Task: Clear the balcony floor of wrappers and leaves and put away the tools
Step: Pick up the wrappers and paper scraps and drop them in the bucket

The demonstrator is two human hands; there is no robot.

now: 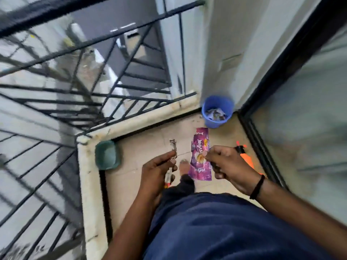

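**Wrappers in hand, bin ahead**

The right hand [223, 162] pinches a purple wrapper [200, 156] by its right edge; the wrapper hangs lengthwise, its long axis running away from the person, just left of that hand. The left hand [159, 169] grips a small crumpled silvery wrapper [173, 147] that pokes up beyond its fingers. The blue bin [217, 111], already holding scraps, stands ahead of the right hand and slightly to its left, well beyond the wrapper's far end. The right hand is nearer, so its drop likely comes first. An orange tool [246, 158] lies on the floor just right of that hand.
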